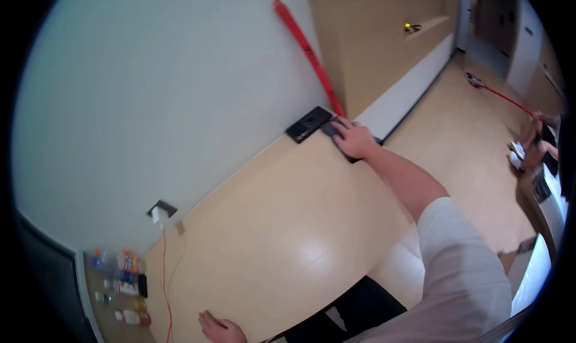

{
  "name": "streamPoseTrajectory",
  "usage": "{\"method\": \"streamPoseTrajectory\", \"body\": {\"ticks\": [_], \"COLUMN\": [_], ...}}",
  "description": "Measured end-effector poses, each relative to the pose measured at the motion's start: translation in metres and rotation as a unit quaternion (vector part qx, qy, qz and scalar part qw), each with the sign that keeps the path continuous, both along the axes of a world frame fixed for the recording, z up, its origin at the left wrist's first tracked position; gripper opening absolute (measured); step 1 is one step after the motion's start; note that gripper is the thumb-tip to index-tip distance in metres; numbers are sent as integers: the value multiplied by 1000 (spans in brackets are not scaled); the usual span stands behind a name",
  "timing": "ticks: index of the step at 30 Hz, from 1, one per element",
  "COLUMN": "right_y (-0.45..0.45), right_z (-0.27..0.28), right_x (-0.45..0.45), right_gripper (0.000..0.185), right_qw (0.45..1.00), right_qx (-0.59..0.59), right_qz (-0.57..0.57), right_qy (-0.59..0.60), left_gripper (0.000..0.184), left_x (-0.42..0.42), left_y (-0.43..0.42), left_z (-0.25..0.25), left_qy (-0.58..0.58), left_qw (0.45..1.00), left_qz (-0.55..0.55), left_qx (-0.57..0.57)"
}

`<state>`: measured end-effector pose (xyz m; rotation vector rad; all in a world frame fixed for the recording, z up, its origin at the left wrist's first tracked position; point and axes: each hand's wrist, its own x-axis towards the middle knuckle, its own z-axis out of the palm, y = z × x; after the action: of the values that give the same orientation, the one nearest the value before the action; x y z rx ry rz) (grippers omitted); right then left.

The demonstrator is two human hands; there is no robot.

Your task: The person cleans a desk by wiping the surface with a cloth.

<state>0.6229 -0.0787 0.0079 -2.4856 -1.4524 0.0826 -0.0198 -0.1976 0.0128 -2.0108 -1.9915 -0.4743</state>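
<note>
A dark grey thing (328, 128) is partly covered by the right hand (357, 140) at the table's (282, 211) far end; whether it is gripped or just touched cannot be told. A flat black thing (308, 124) is seen just beside it. The left hand (222, 330) is laid open, low down on the table. A red cord (165, 265) (quite thin) is joined to a white plug (159, 216).

One table (258, 223) shows, with two hands of the wearer over it: one left hand (221, 329) and one right hand (355, 140). At the table's far end are one black box (308, 124), one dark object (331, 129) and one red strip (309, 55). Left of the table stand at least four bottles (133, 318); right of it, one other person (549, 145) and one red pole (507, 97).
</note>
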Motion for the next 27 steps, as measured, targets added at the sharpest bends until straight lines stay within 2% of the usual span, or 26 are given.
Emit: {"method": "streamPoseTrajectory", "body": {"ticks": [3, 6, 7, 10, 13, 16, 18, 20, 24, 27], "right_y": [8, -1, -5, -14, -31, -64, -89, -113, -121, -117], "right_z": [1, -3, -7, -18, -16, -4, -16, -15, -8, -8], "right_x": [2, -22, -32, -88, -185, -302, -370, -418, -421, -353], "right_gripper": [64, 63, 63, 63, 63, 64, 64, 64, 57, 44], "right_qw": [1000, 999, 998, 993, 973, 927, 877, 846, 853, 891], "right_qx": [-5, -12, -13, 0, 22, 44, 89, 89, 57, 160], "right_qz": [-8, 0, 5, 98, 221, 372, 472, 526, 518, 424], "right_qy": [4, -38, -65, -63, -63, -28, -2, 10, 30, -8], "left_gripper": [45, 52, 51, 51, 51, 51, 52, 53, 54, 54], "left_x": [5, 3, 2, -2, -3, -4, -5, -10, -18, -16], "left_y": [0, 8, 7, 9, 8, 8, 6, 5, 4, 3], "left_z": [-1, -15, -15, -24, -20, -30, -31, -32, -35, -35], "left_qy": [10, -78, -80, -64, -74, -71, -82, -90, -114, -123], "left_qw": [1000, 993, 994, 996, 994, 996, 994, 994, 992, 991], "left_qz": [-2, 58, 42, 41, 32, 39, 41, 32, 12, 12], "left_qx": [27, -73, -59, -53, -76, -47, -54, -54, -61, -53]}}
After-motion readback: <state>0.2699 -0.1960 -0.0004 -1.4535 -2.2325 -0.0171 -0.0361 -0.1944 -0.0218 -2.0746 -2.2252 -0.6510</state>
